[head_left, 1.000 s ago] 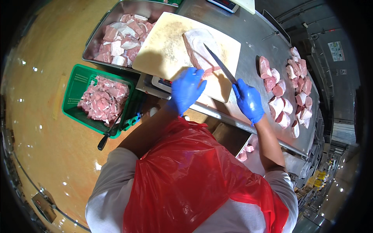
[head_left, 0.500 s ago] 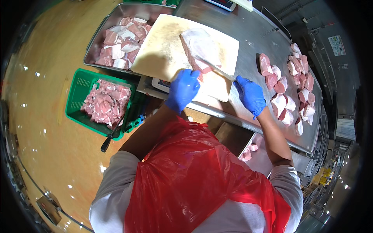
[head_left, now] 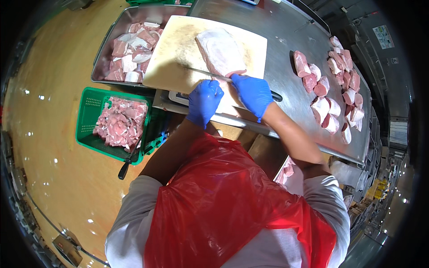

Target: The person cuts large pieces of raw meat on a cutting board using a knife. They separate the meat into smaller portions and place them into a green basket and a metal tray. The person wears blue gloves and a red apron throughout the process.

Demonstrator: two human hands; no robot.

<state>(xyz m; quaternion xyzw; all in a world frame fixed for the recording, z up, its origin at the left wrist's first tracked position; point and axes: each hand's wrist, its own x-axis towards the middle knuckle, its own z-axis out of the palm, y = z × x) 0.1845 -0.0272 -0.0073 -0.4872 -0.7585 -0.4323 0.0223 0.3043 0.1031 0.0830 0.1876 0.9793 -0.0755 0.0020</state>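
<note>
A large slab of raw meat (head_left: 220, 50) with a pale fat top lies on the cream cutting board (head_left: 172, 51). My right hand (head_left: 253, 94), in a blue glove, is closed round a knife (head_left: 202, 71). Its blade points left along the slab's near end, and the black handle end sticks out behind my hand. My left hand (head_left: 204, 101), also blue-gloved, is closed just nearer than the blade, over the board's front part. What its fingers grip is mostly hidden.
A metal tub (head_left: 99, 62) of meat chunks stands left of the board. Below it, a green crate (head_left: 85, 127) holds meat trimmings and a black-handled tool (head_left: 124, 169). Several cut meat pieces (head_left: 321, 109) lie on the steel table (head_left: 286, 58) at right.
My right hand has moved left with the knife, whose blade now reaches past the slab's near end. My left hand has shifted slightly left and nearer.
</note>
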